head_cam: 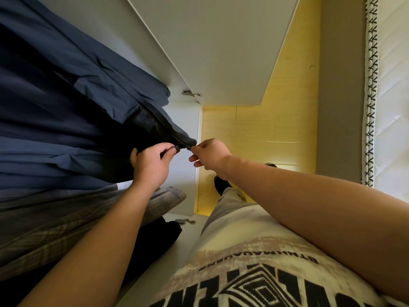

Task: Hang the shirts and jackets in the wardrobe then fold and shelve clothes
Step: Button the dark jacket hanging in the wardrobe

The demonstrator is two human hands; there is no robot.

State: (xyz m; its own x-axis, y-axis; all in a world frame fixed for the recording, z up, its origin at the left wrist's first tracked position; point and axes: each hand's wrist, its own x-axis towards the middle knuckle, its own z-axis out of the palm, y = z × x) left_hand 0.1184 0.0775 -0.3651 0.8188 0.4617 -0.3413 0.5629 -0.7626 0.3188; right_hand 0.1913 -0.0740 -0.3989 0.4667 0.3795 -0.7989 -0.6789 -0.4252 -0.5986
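The wardrobe fills the left half of the frame, its white door [221, 52] swung open across the upper centre. Navy jackets [66, 85] hang packed together from upper left down to mid left, with a plaid shirt [55, 218] below them in the frame. The outermost, a black jacket [155, 122], tapers to a hem corner at frame centre, over the yellow floor [254, 129]. Its zip [188, 147] runs along the front edge from upper left down to that corner, so the long axis points straight at the gap between the hands. The left hand [152, 162] sits on the cloth side, fingers curled round the hem just left of the zip's end. The right hand [210, 156] is on the open side, thumb and forefinger pinching a small piece at the zip's end, probably the slider, though it is too small to be sure. Both hands touch the jacket, nearly level. Any pull would likely run up along the zip, toward upper left.
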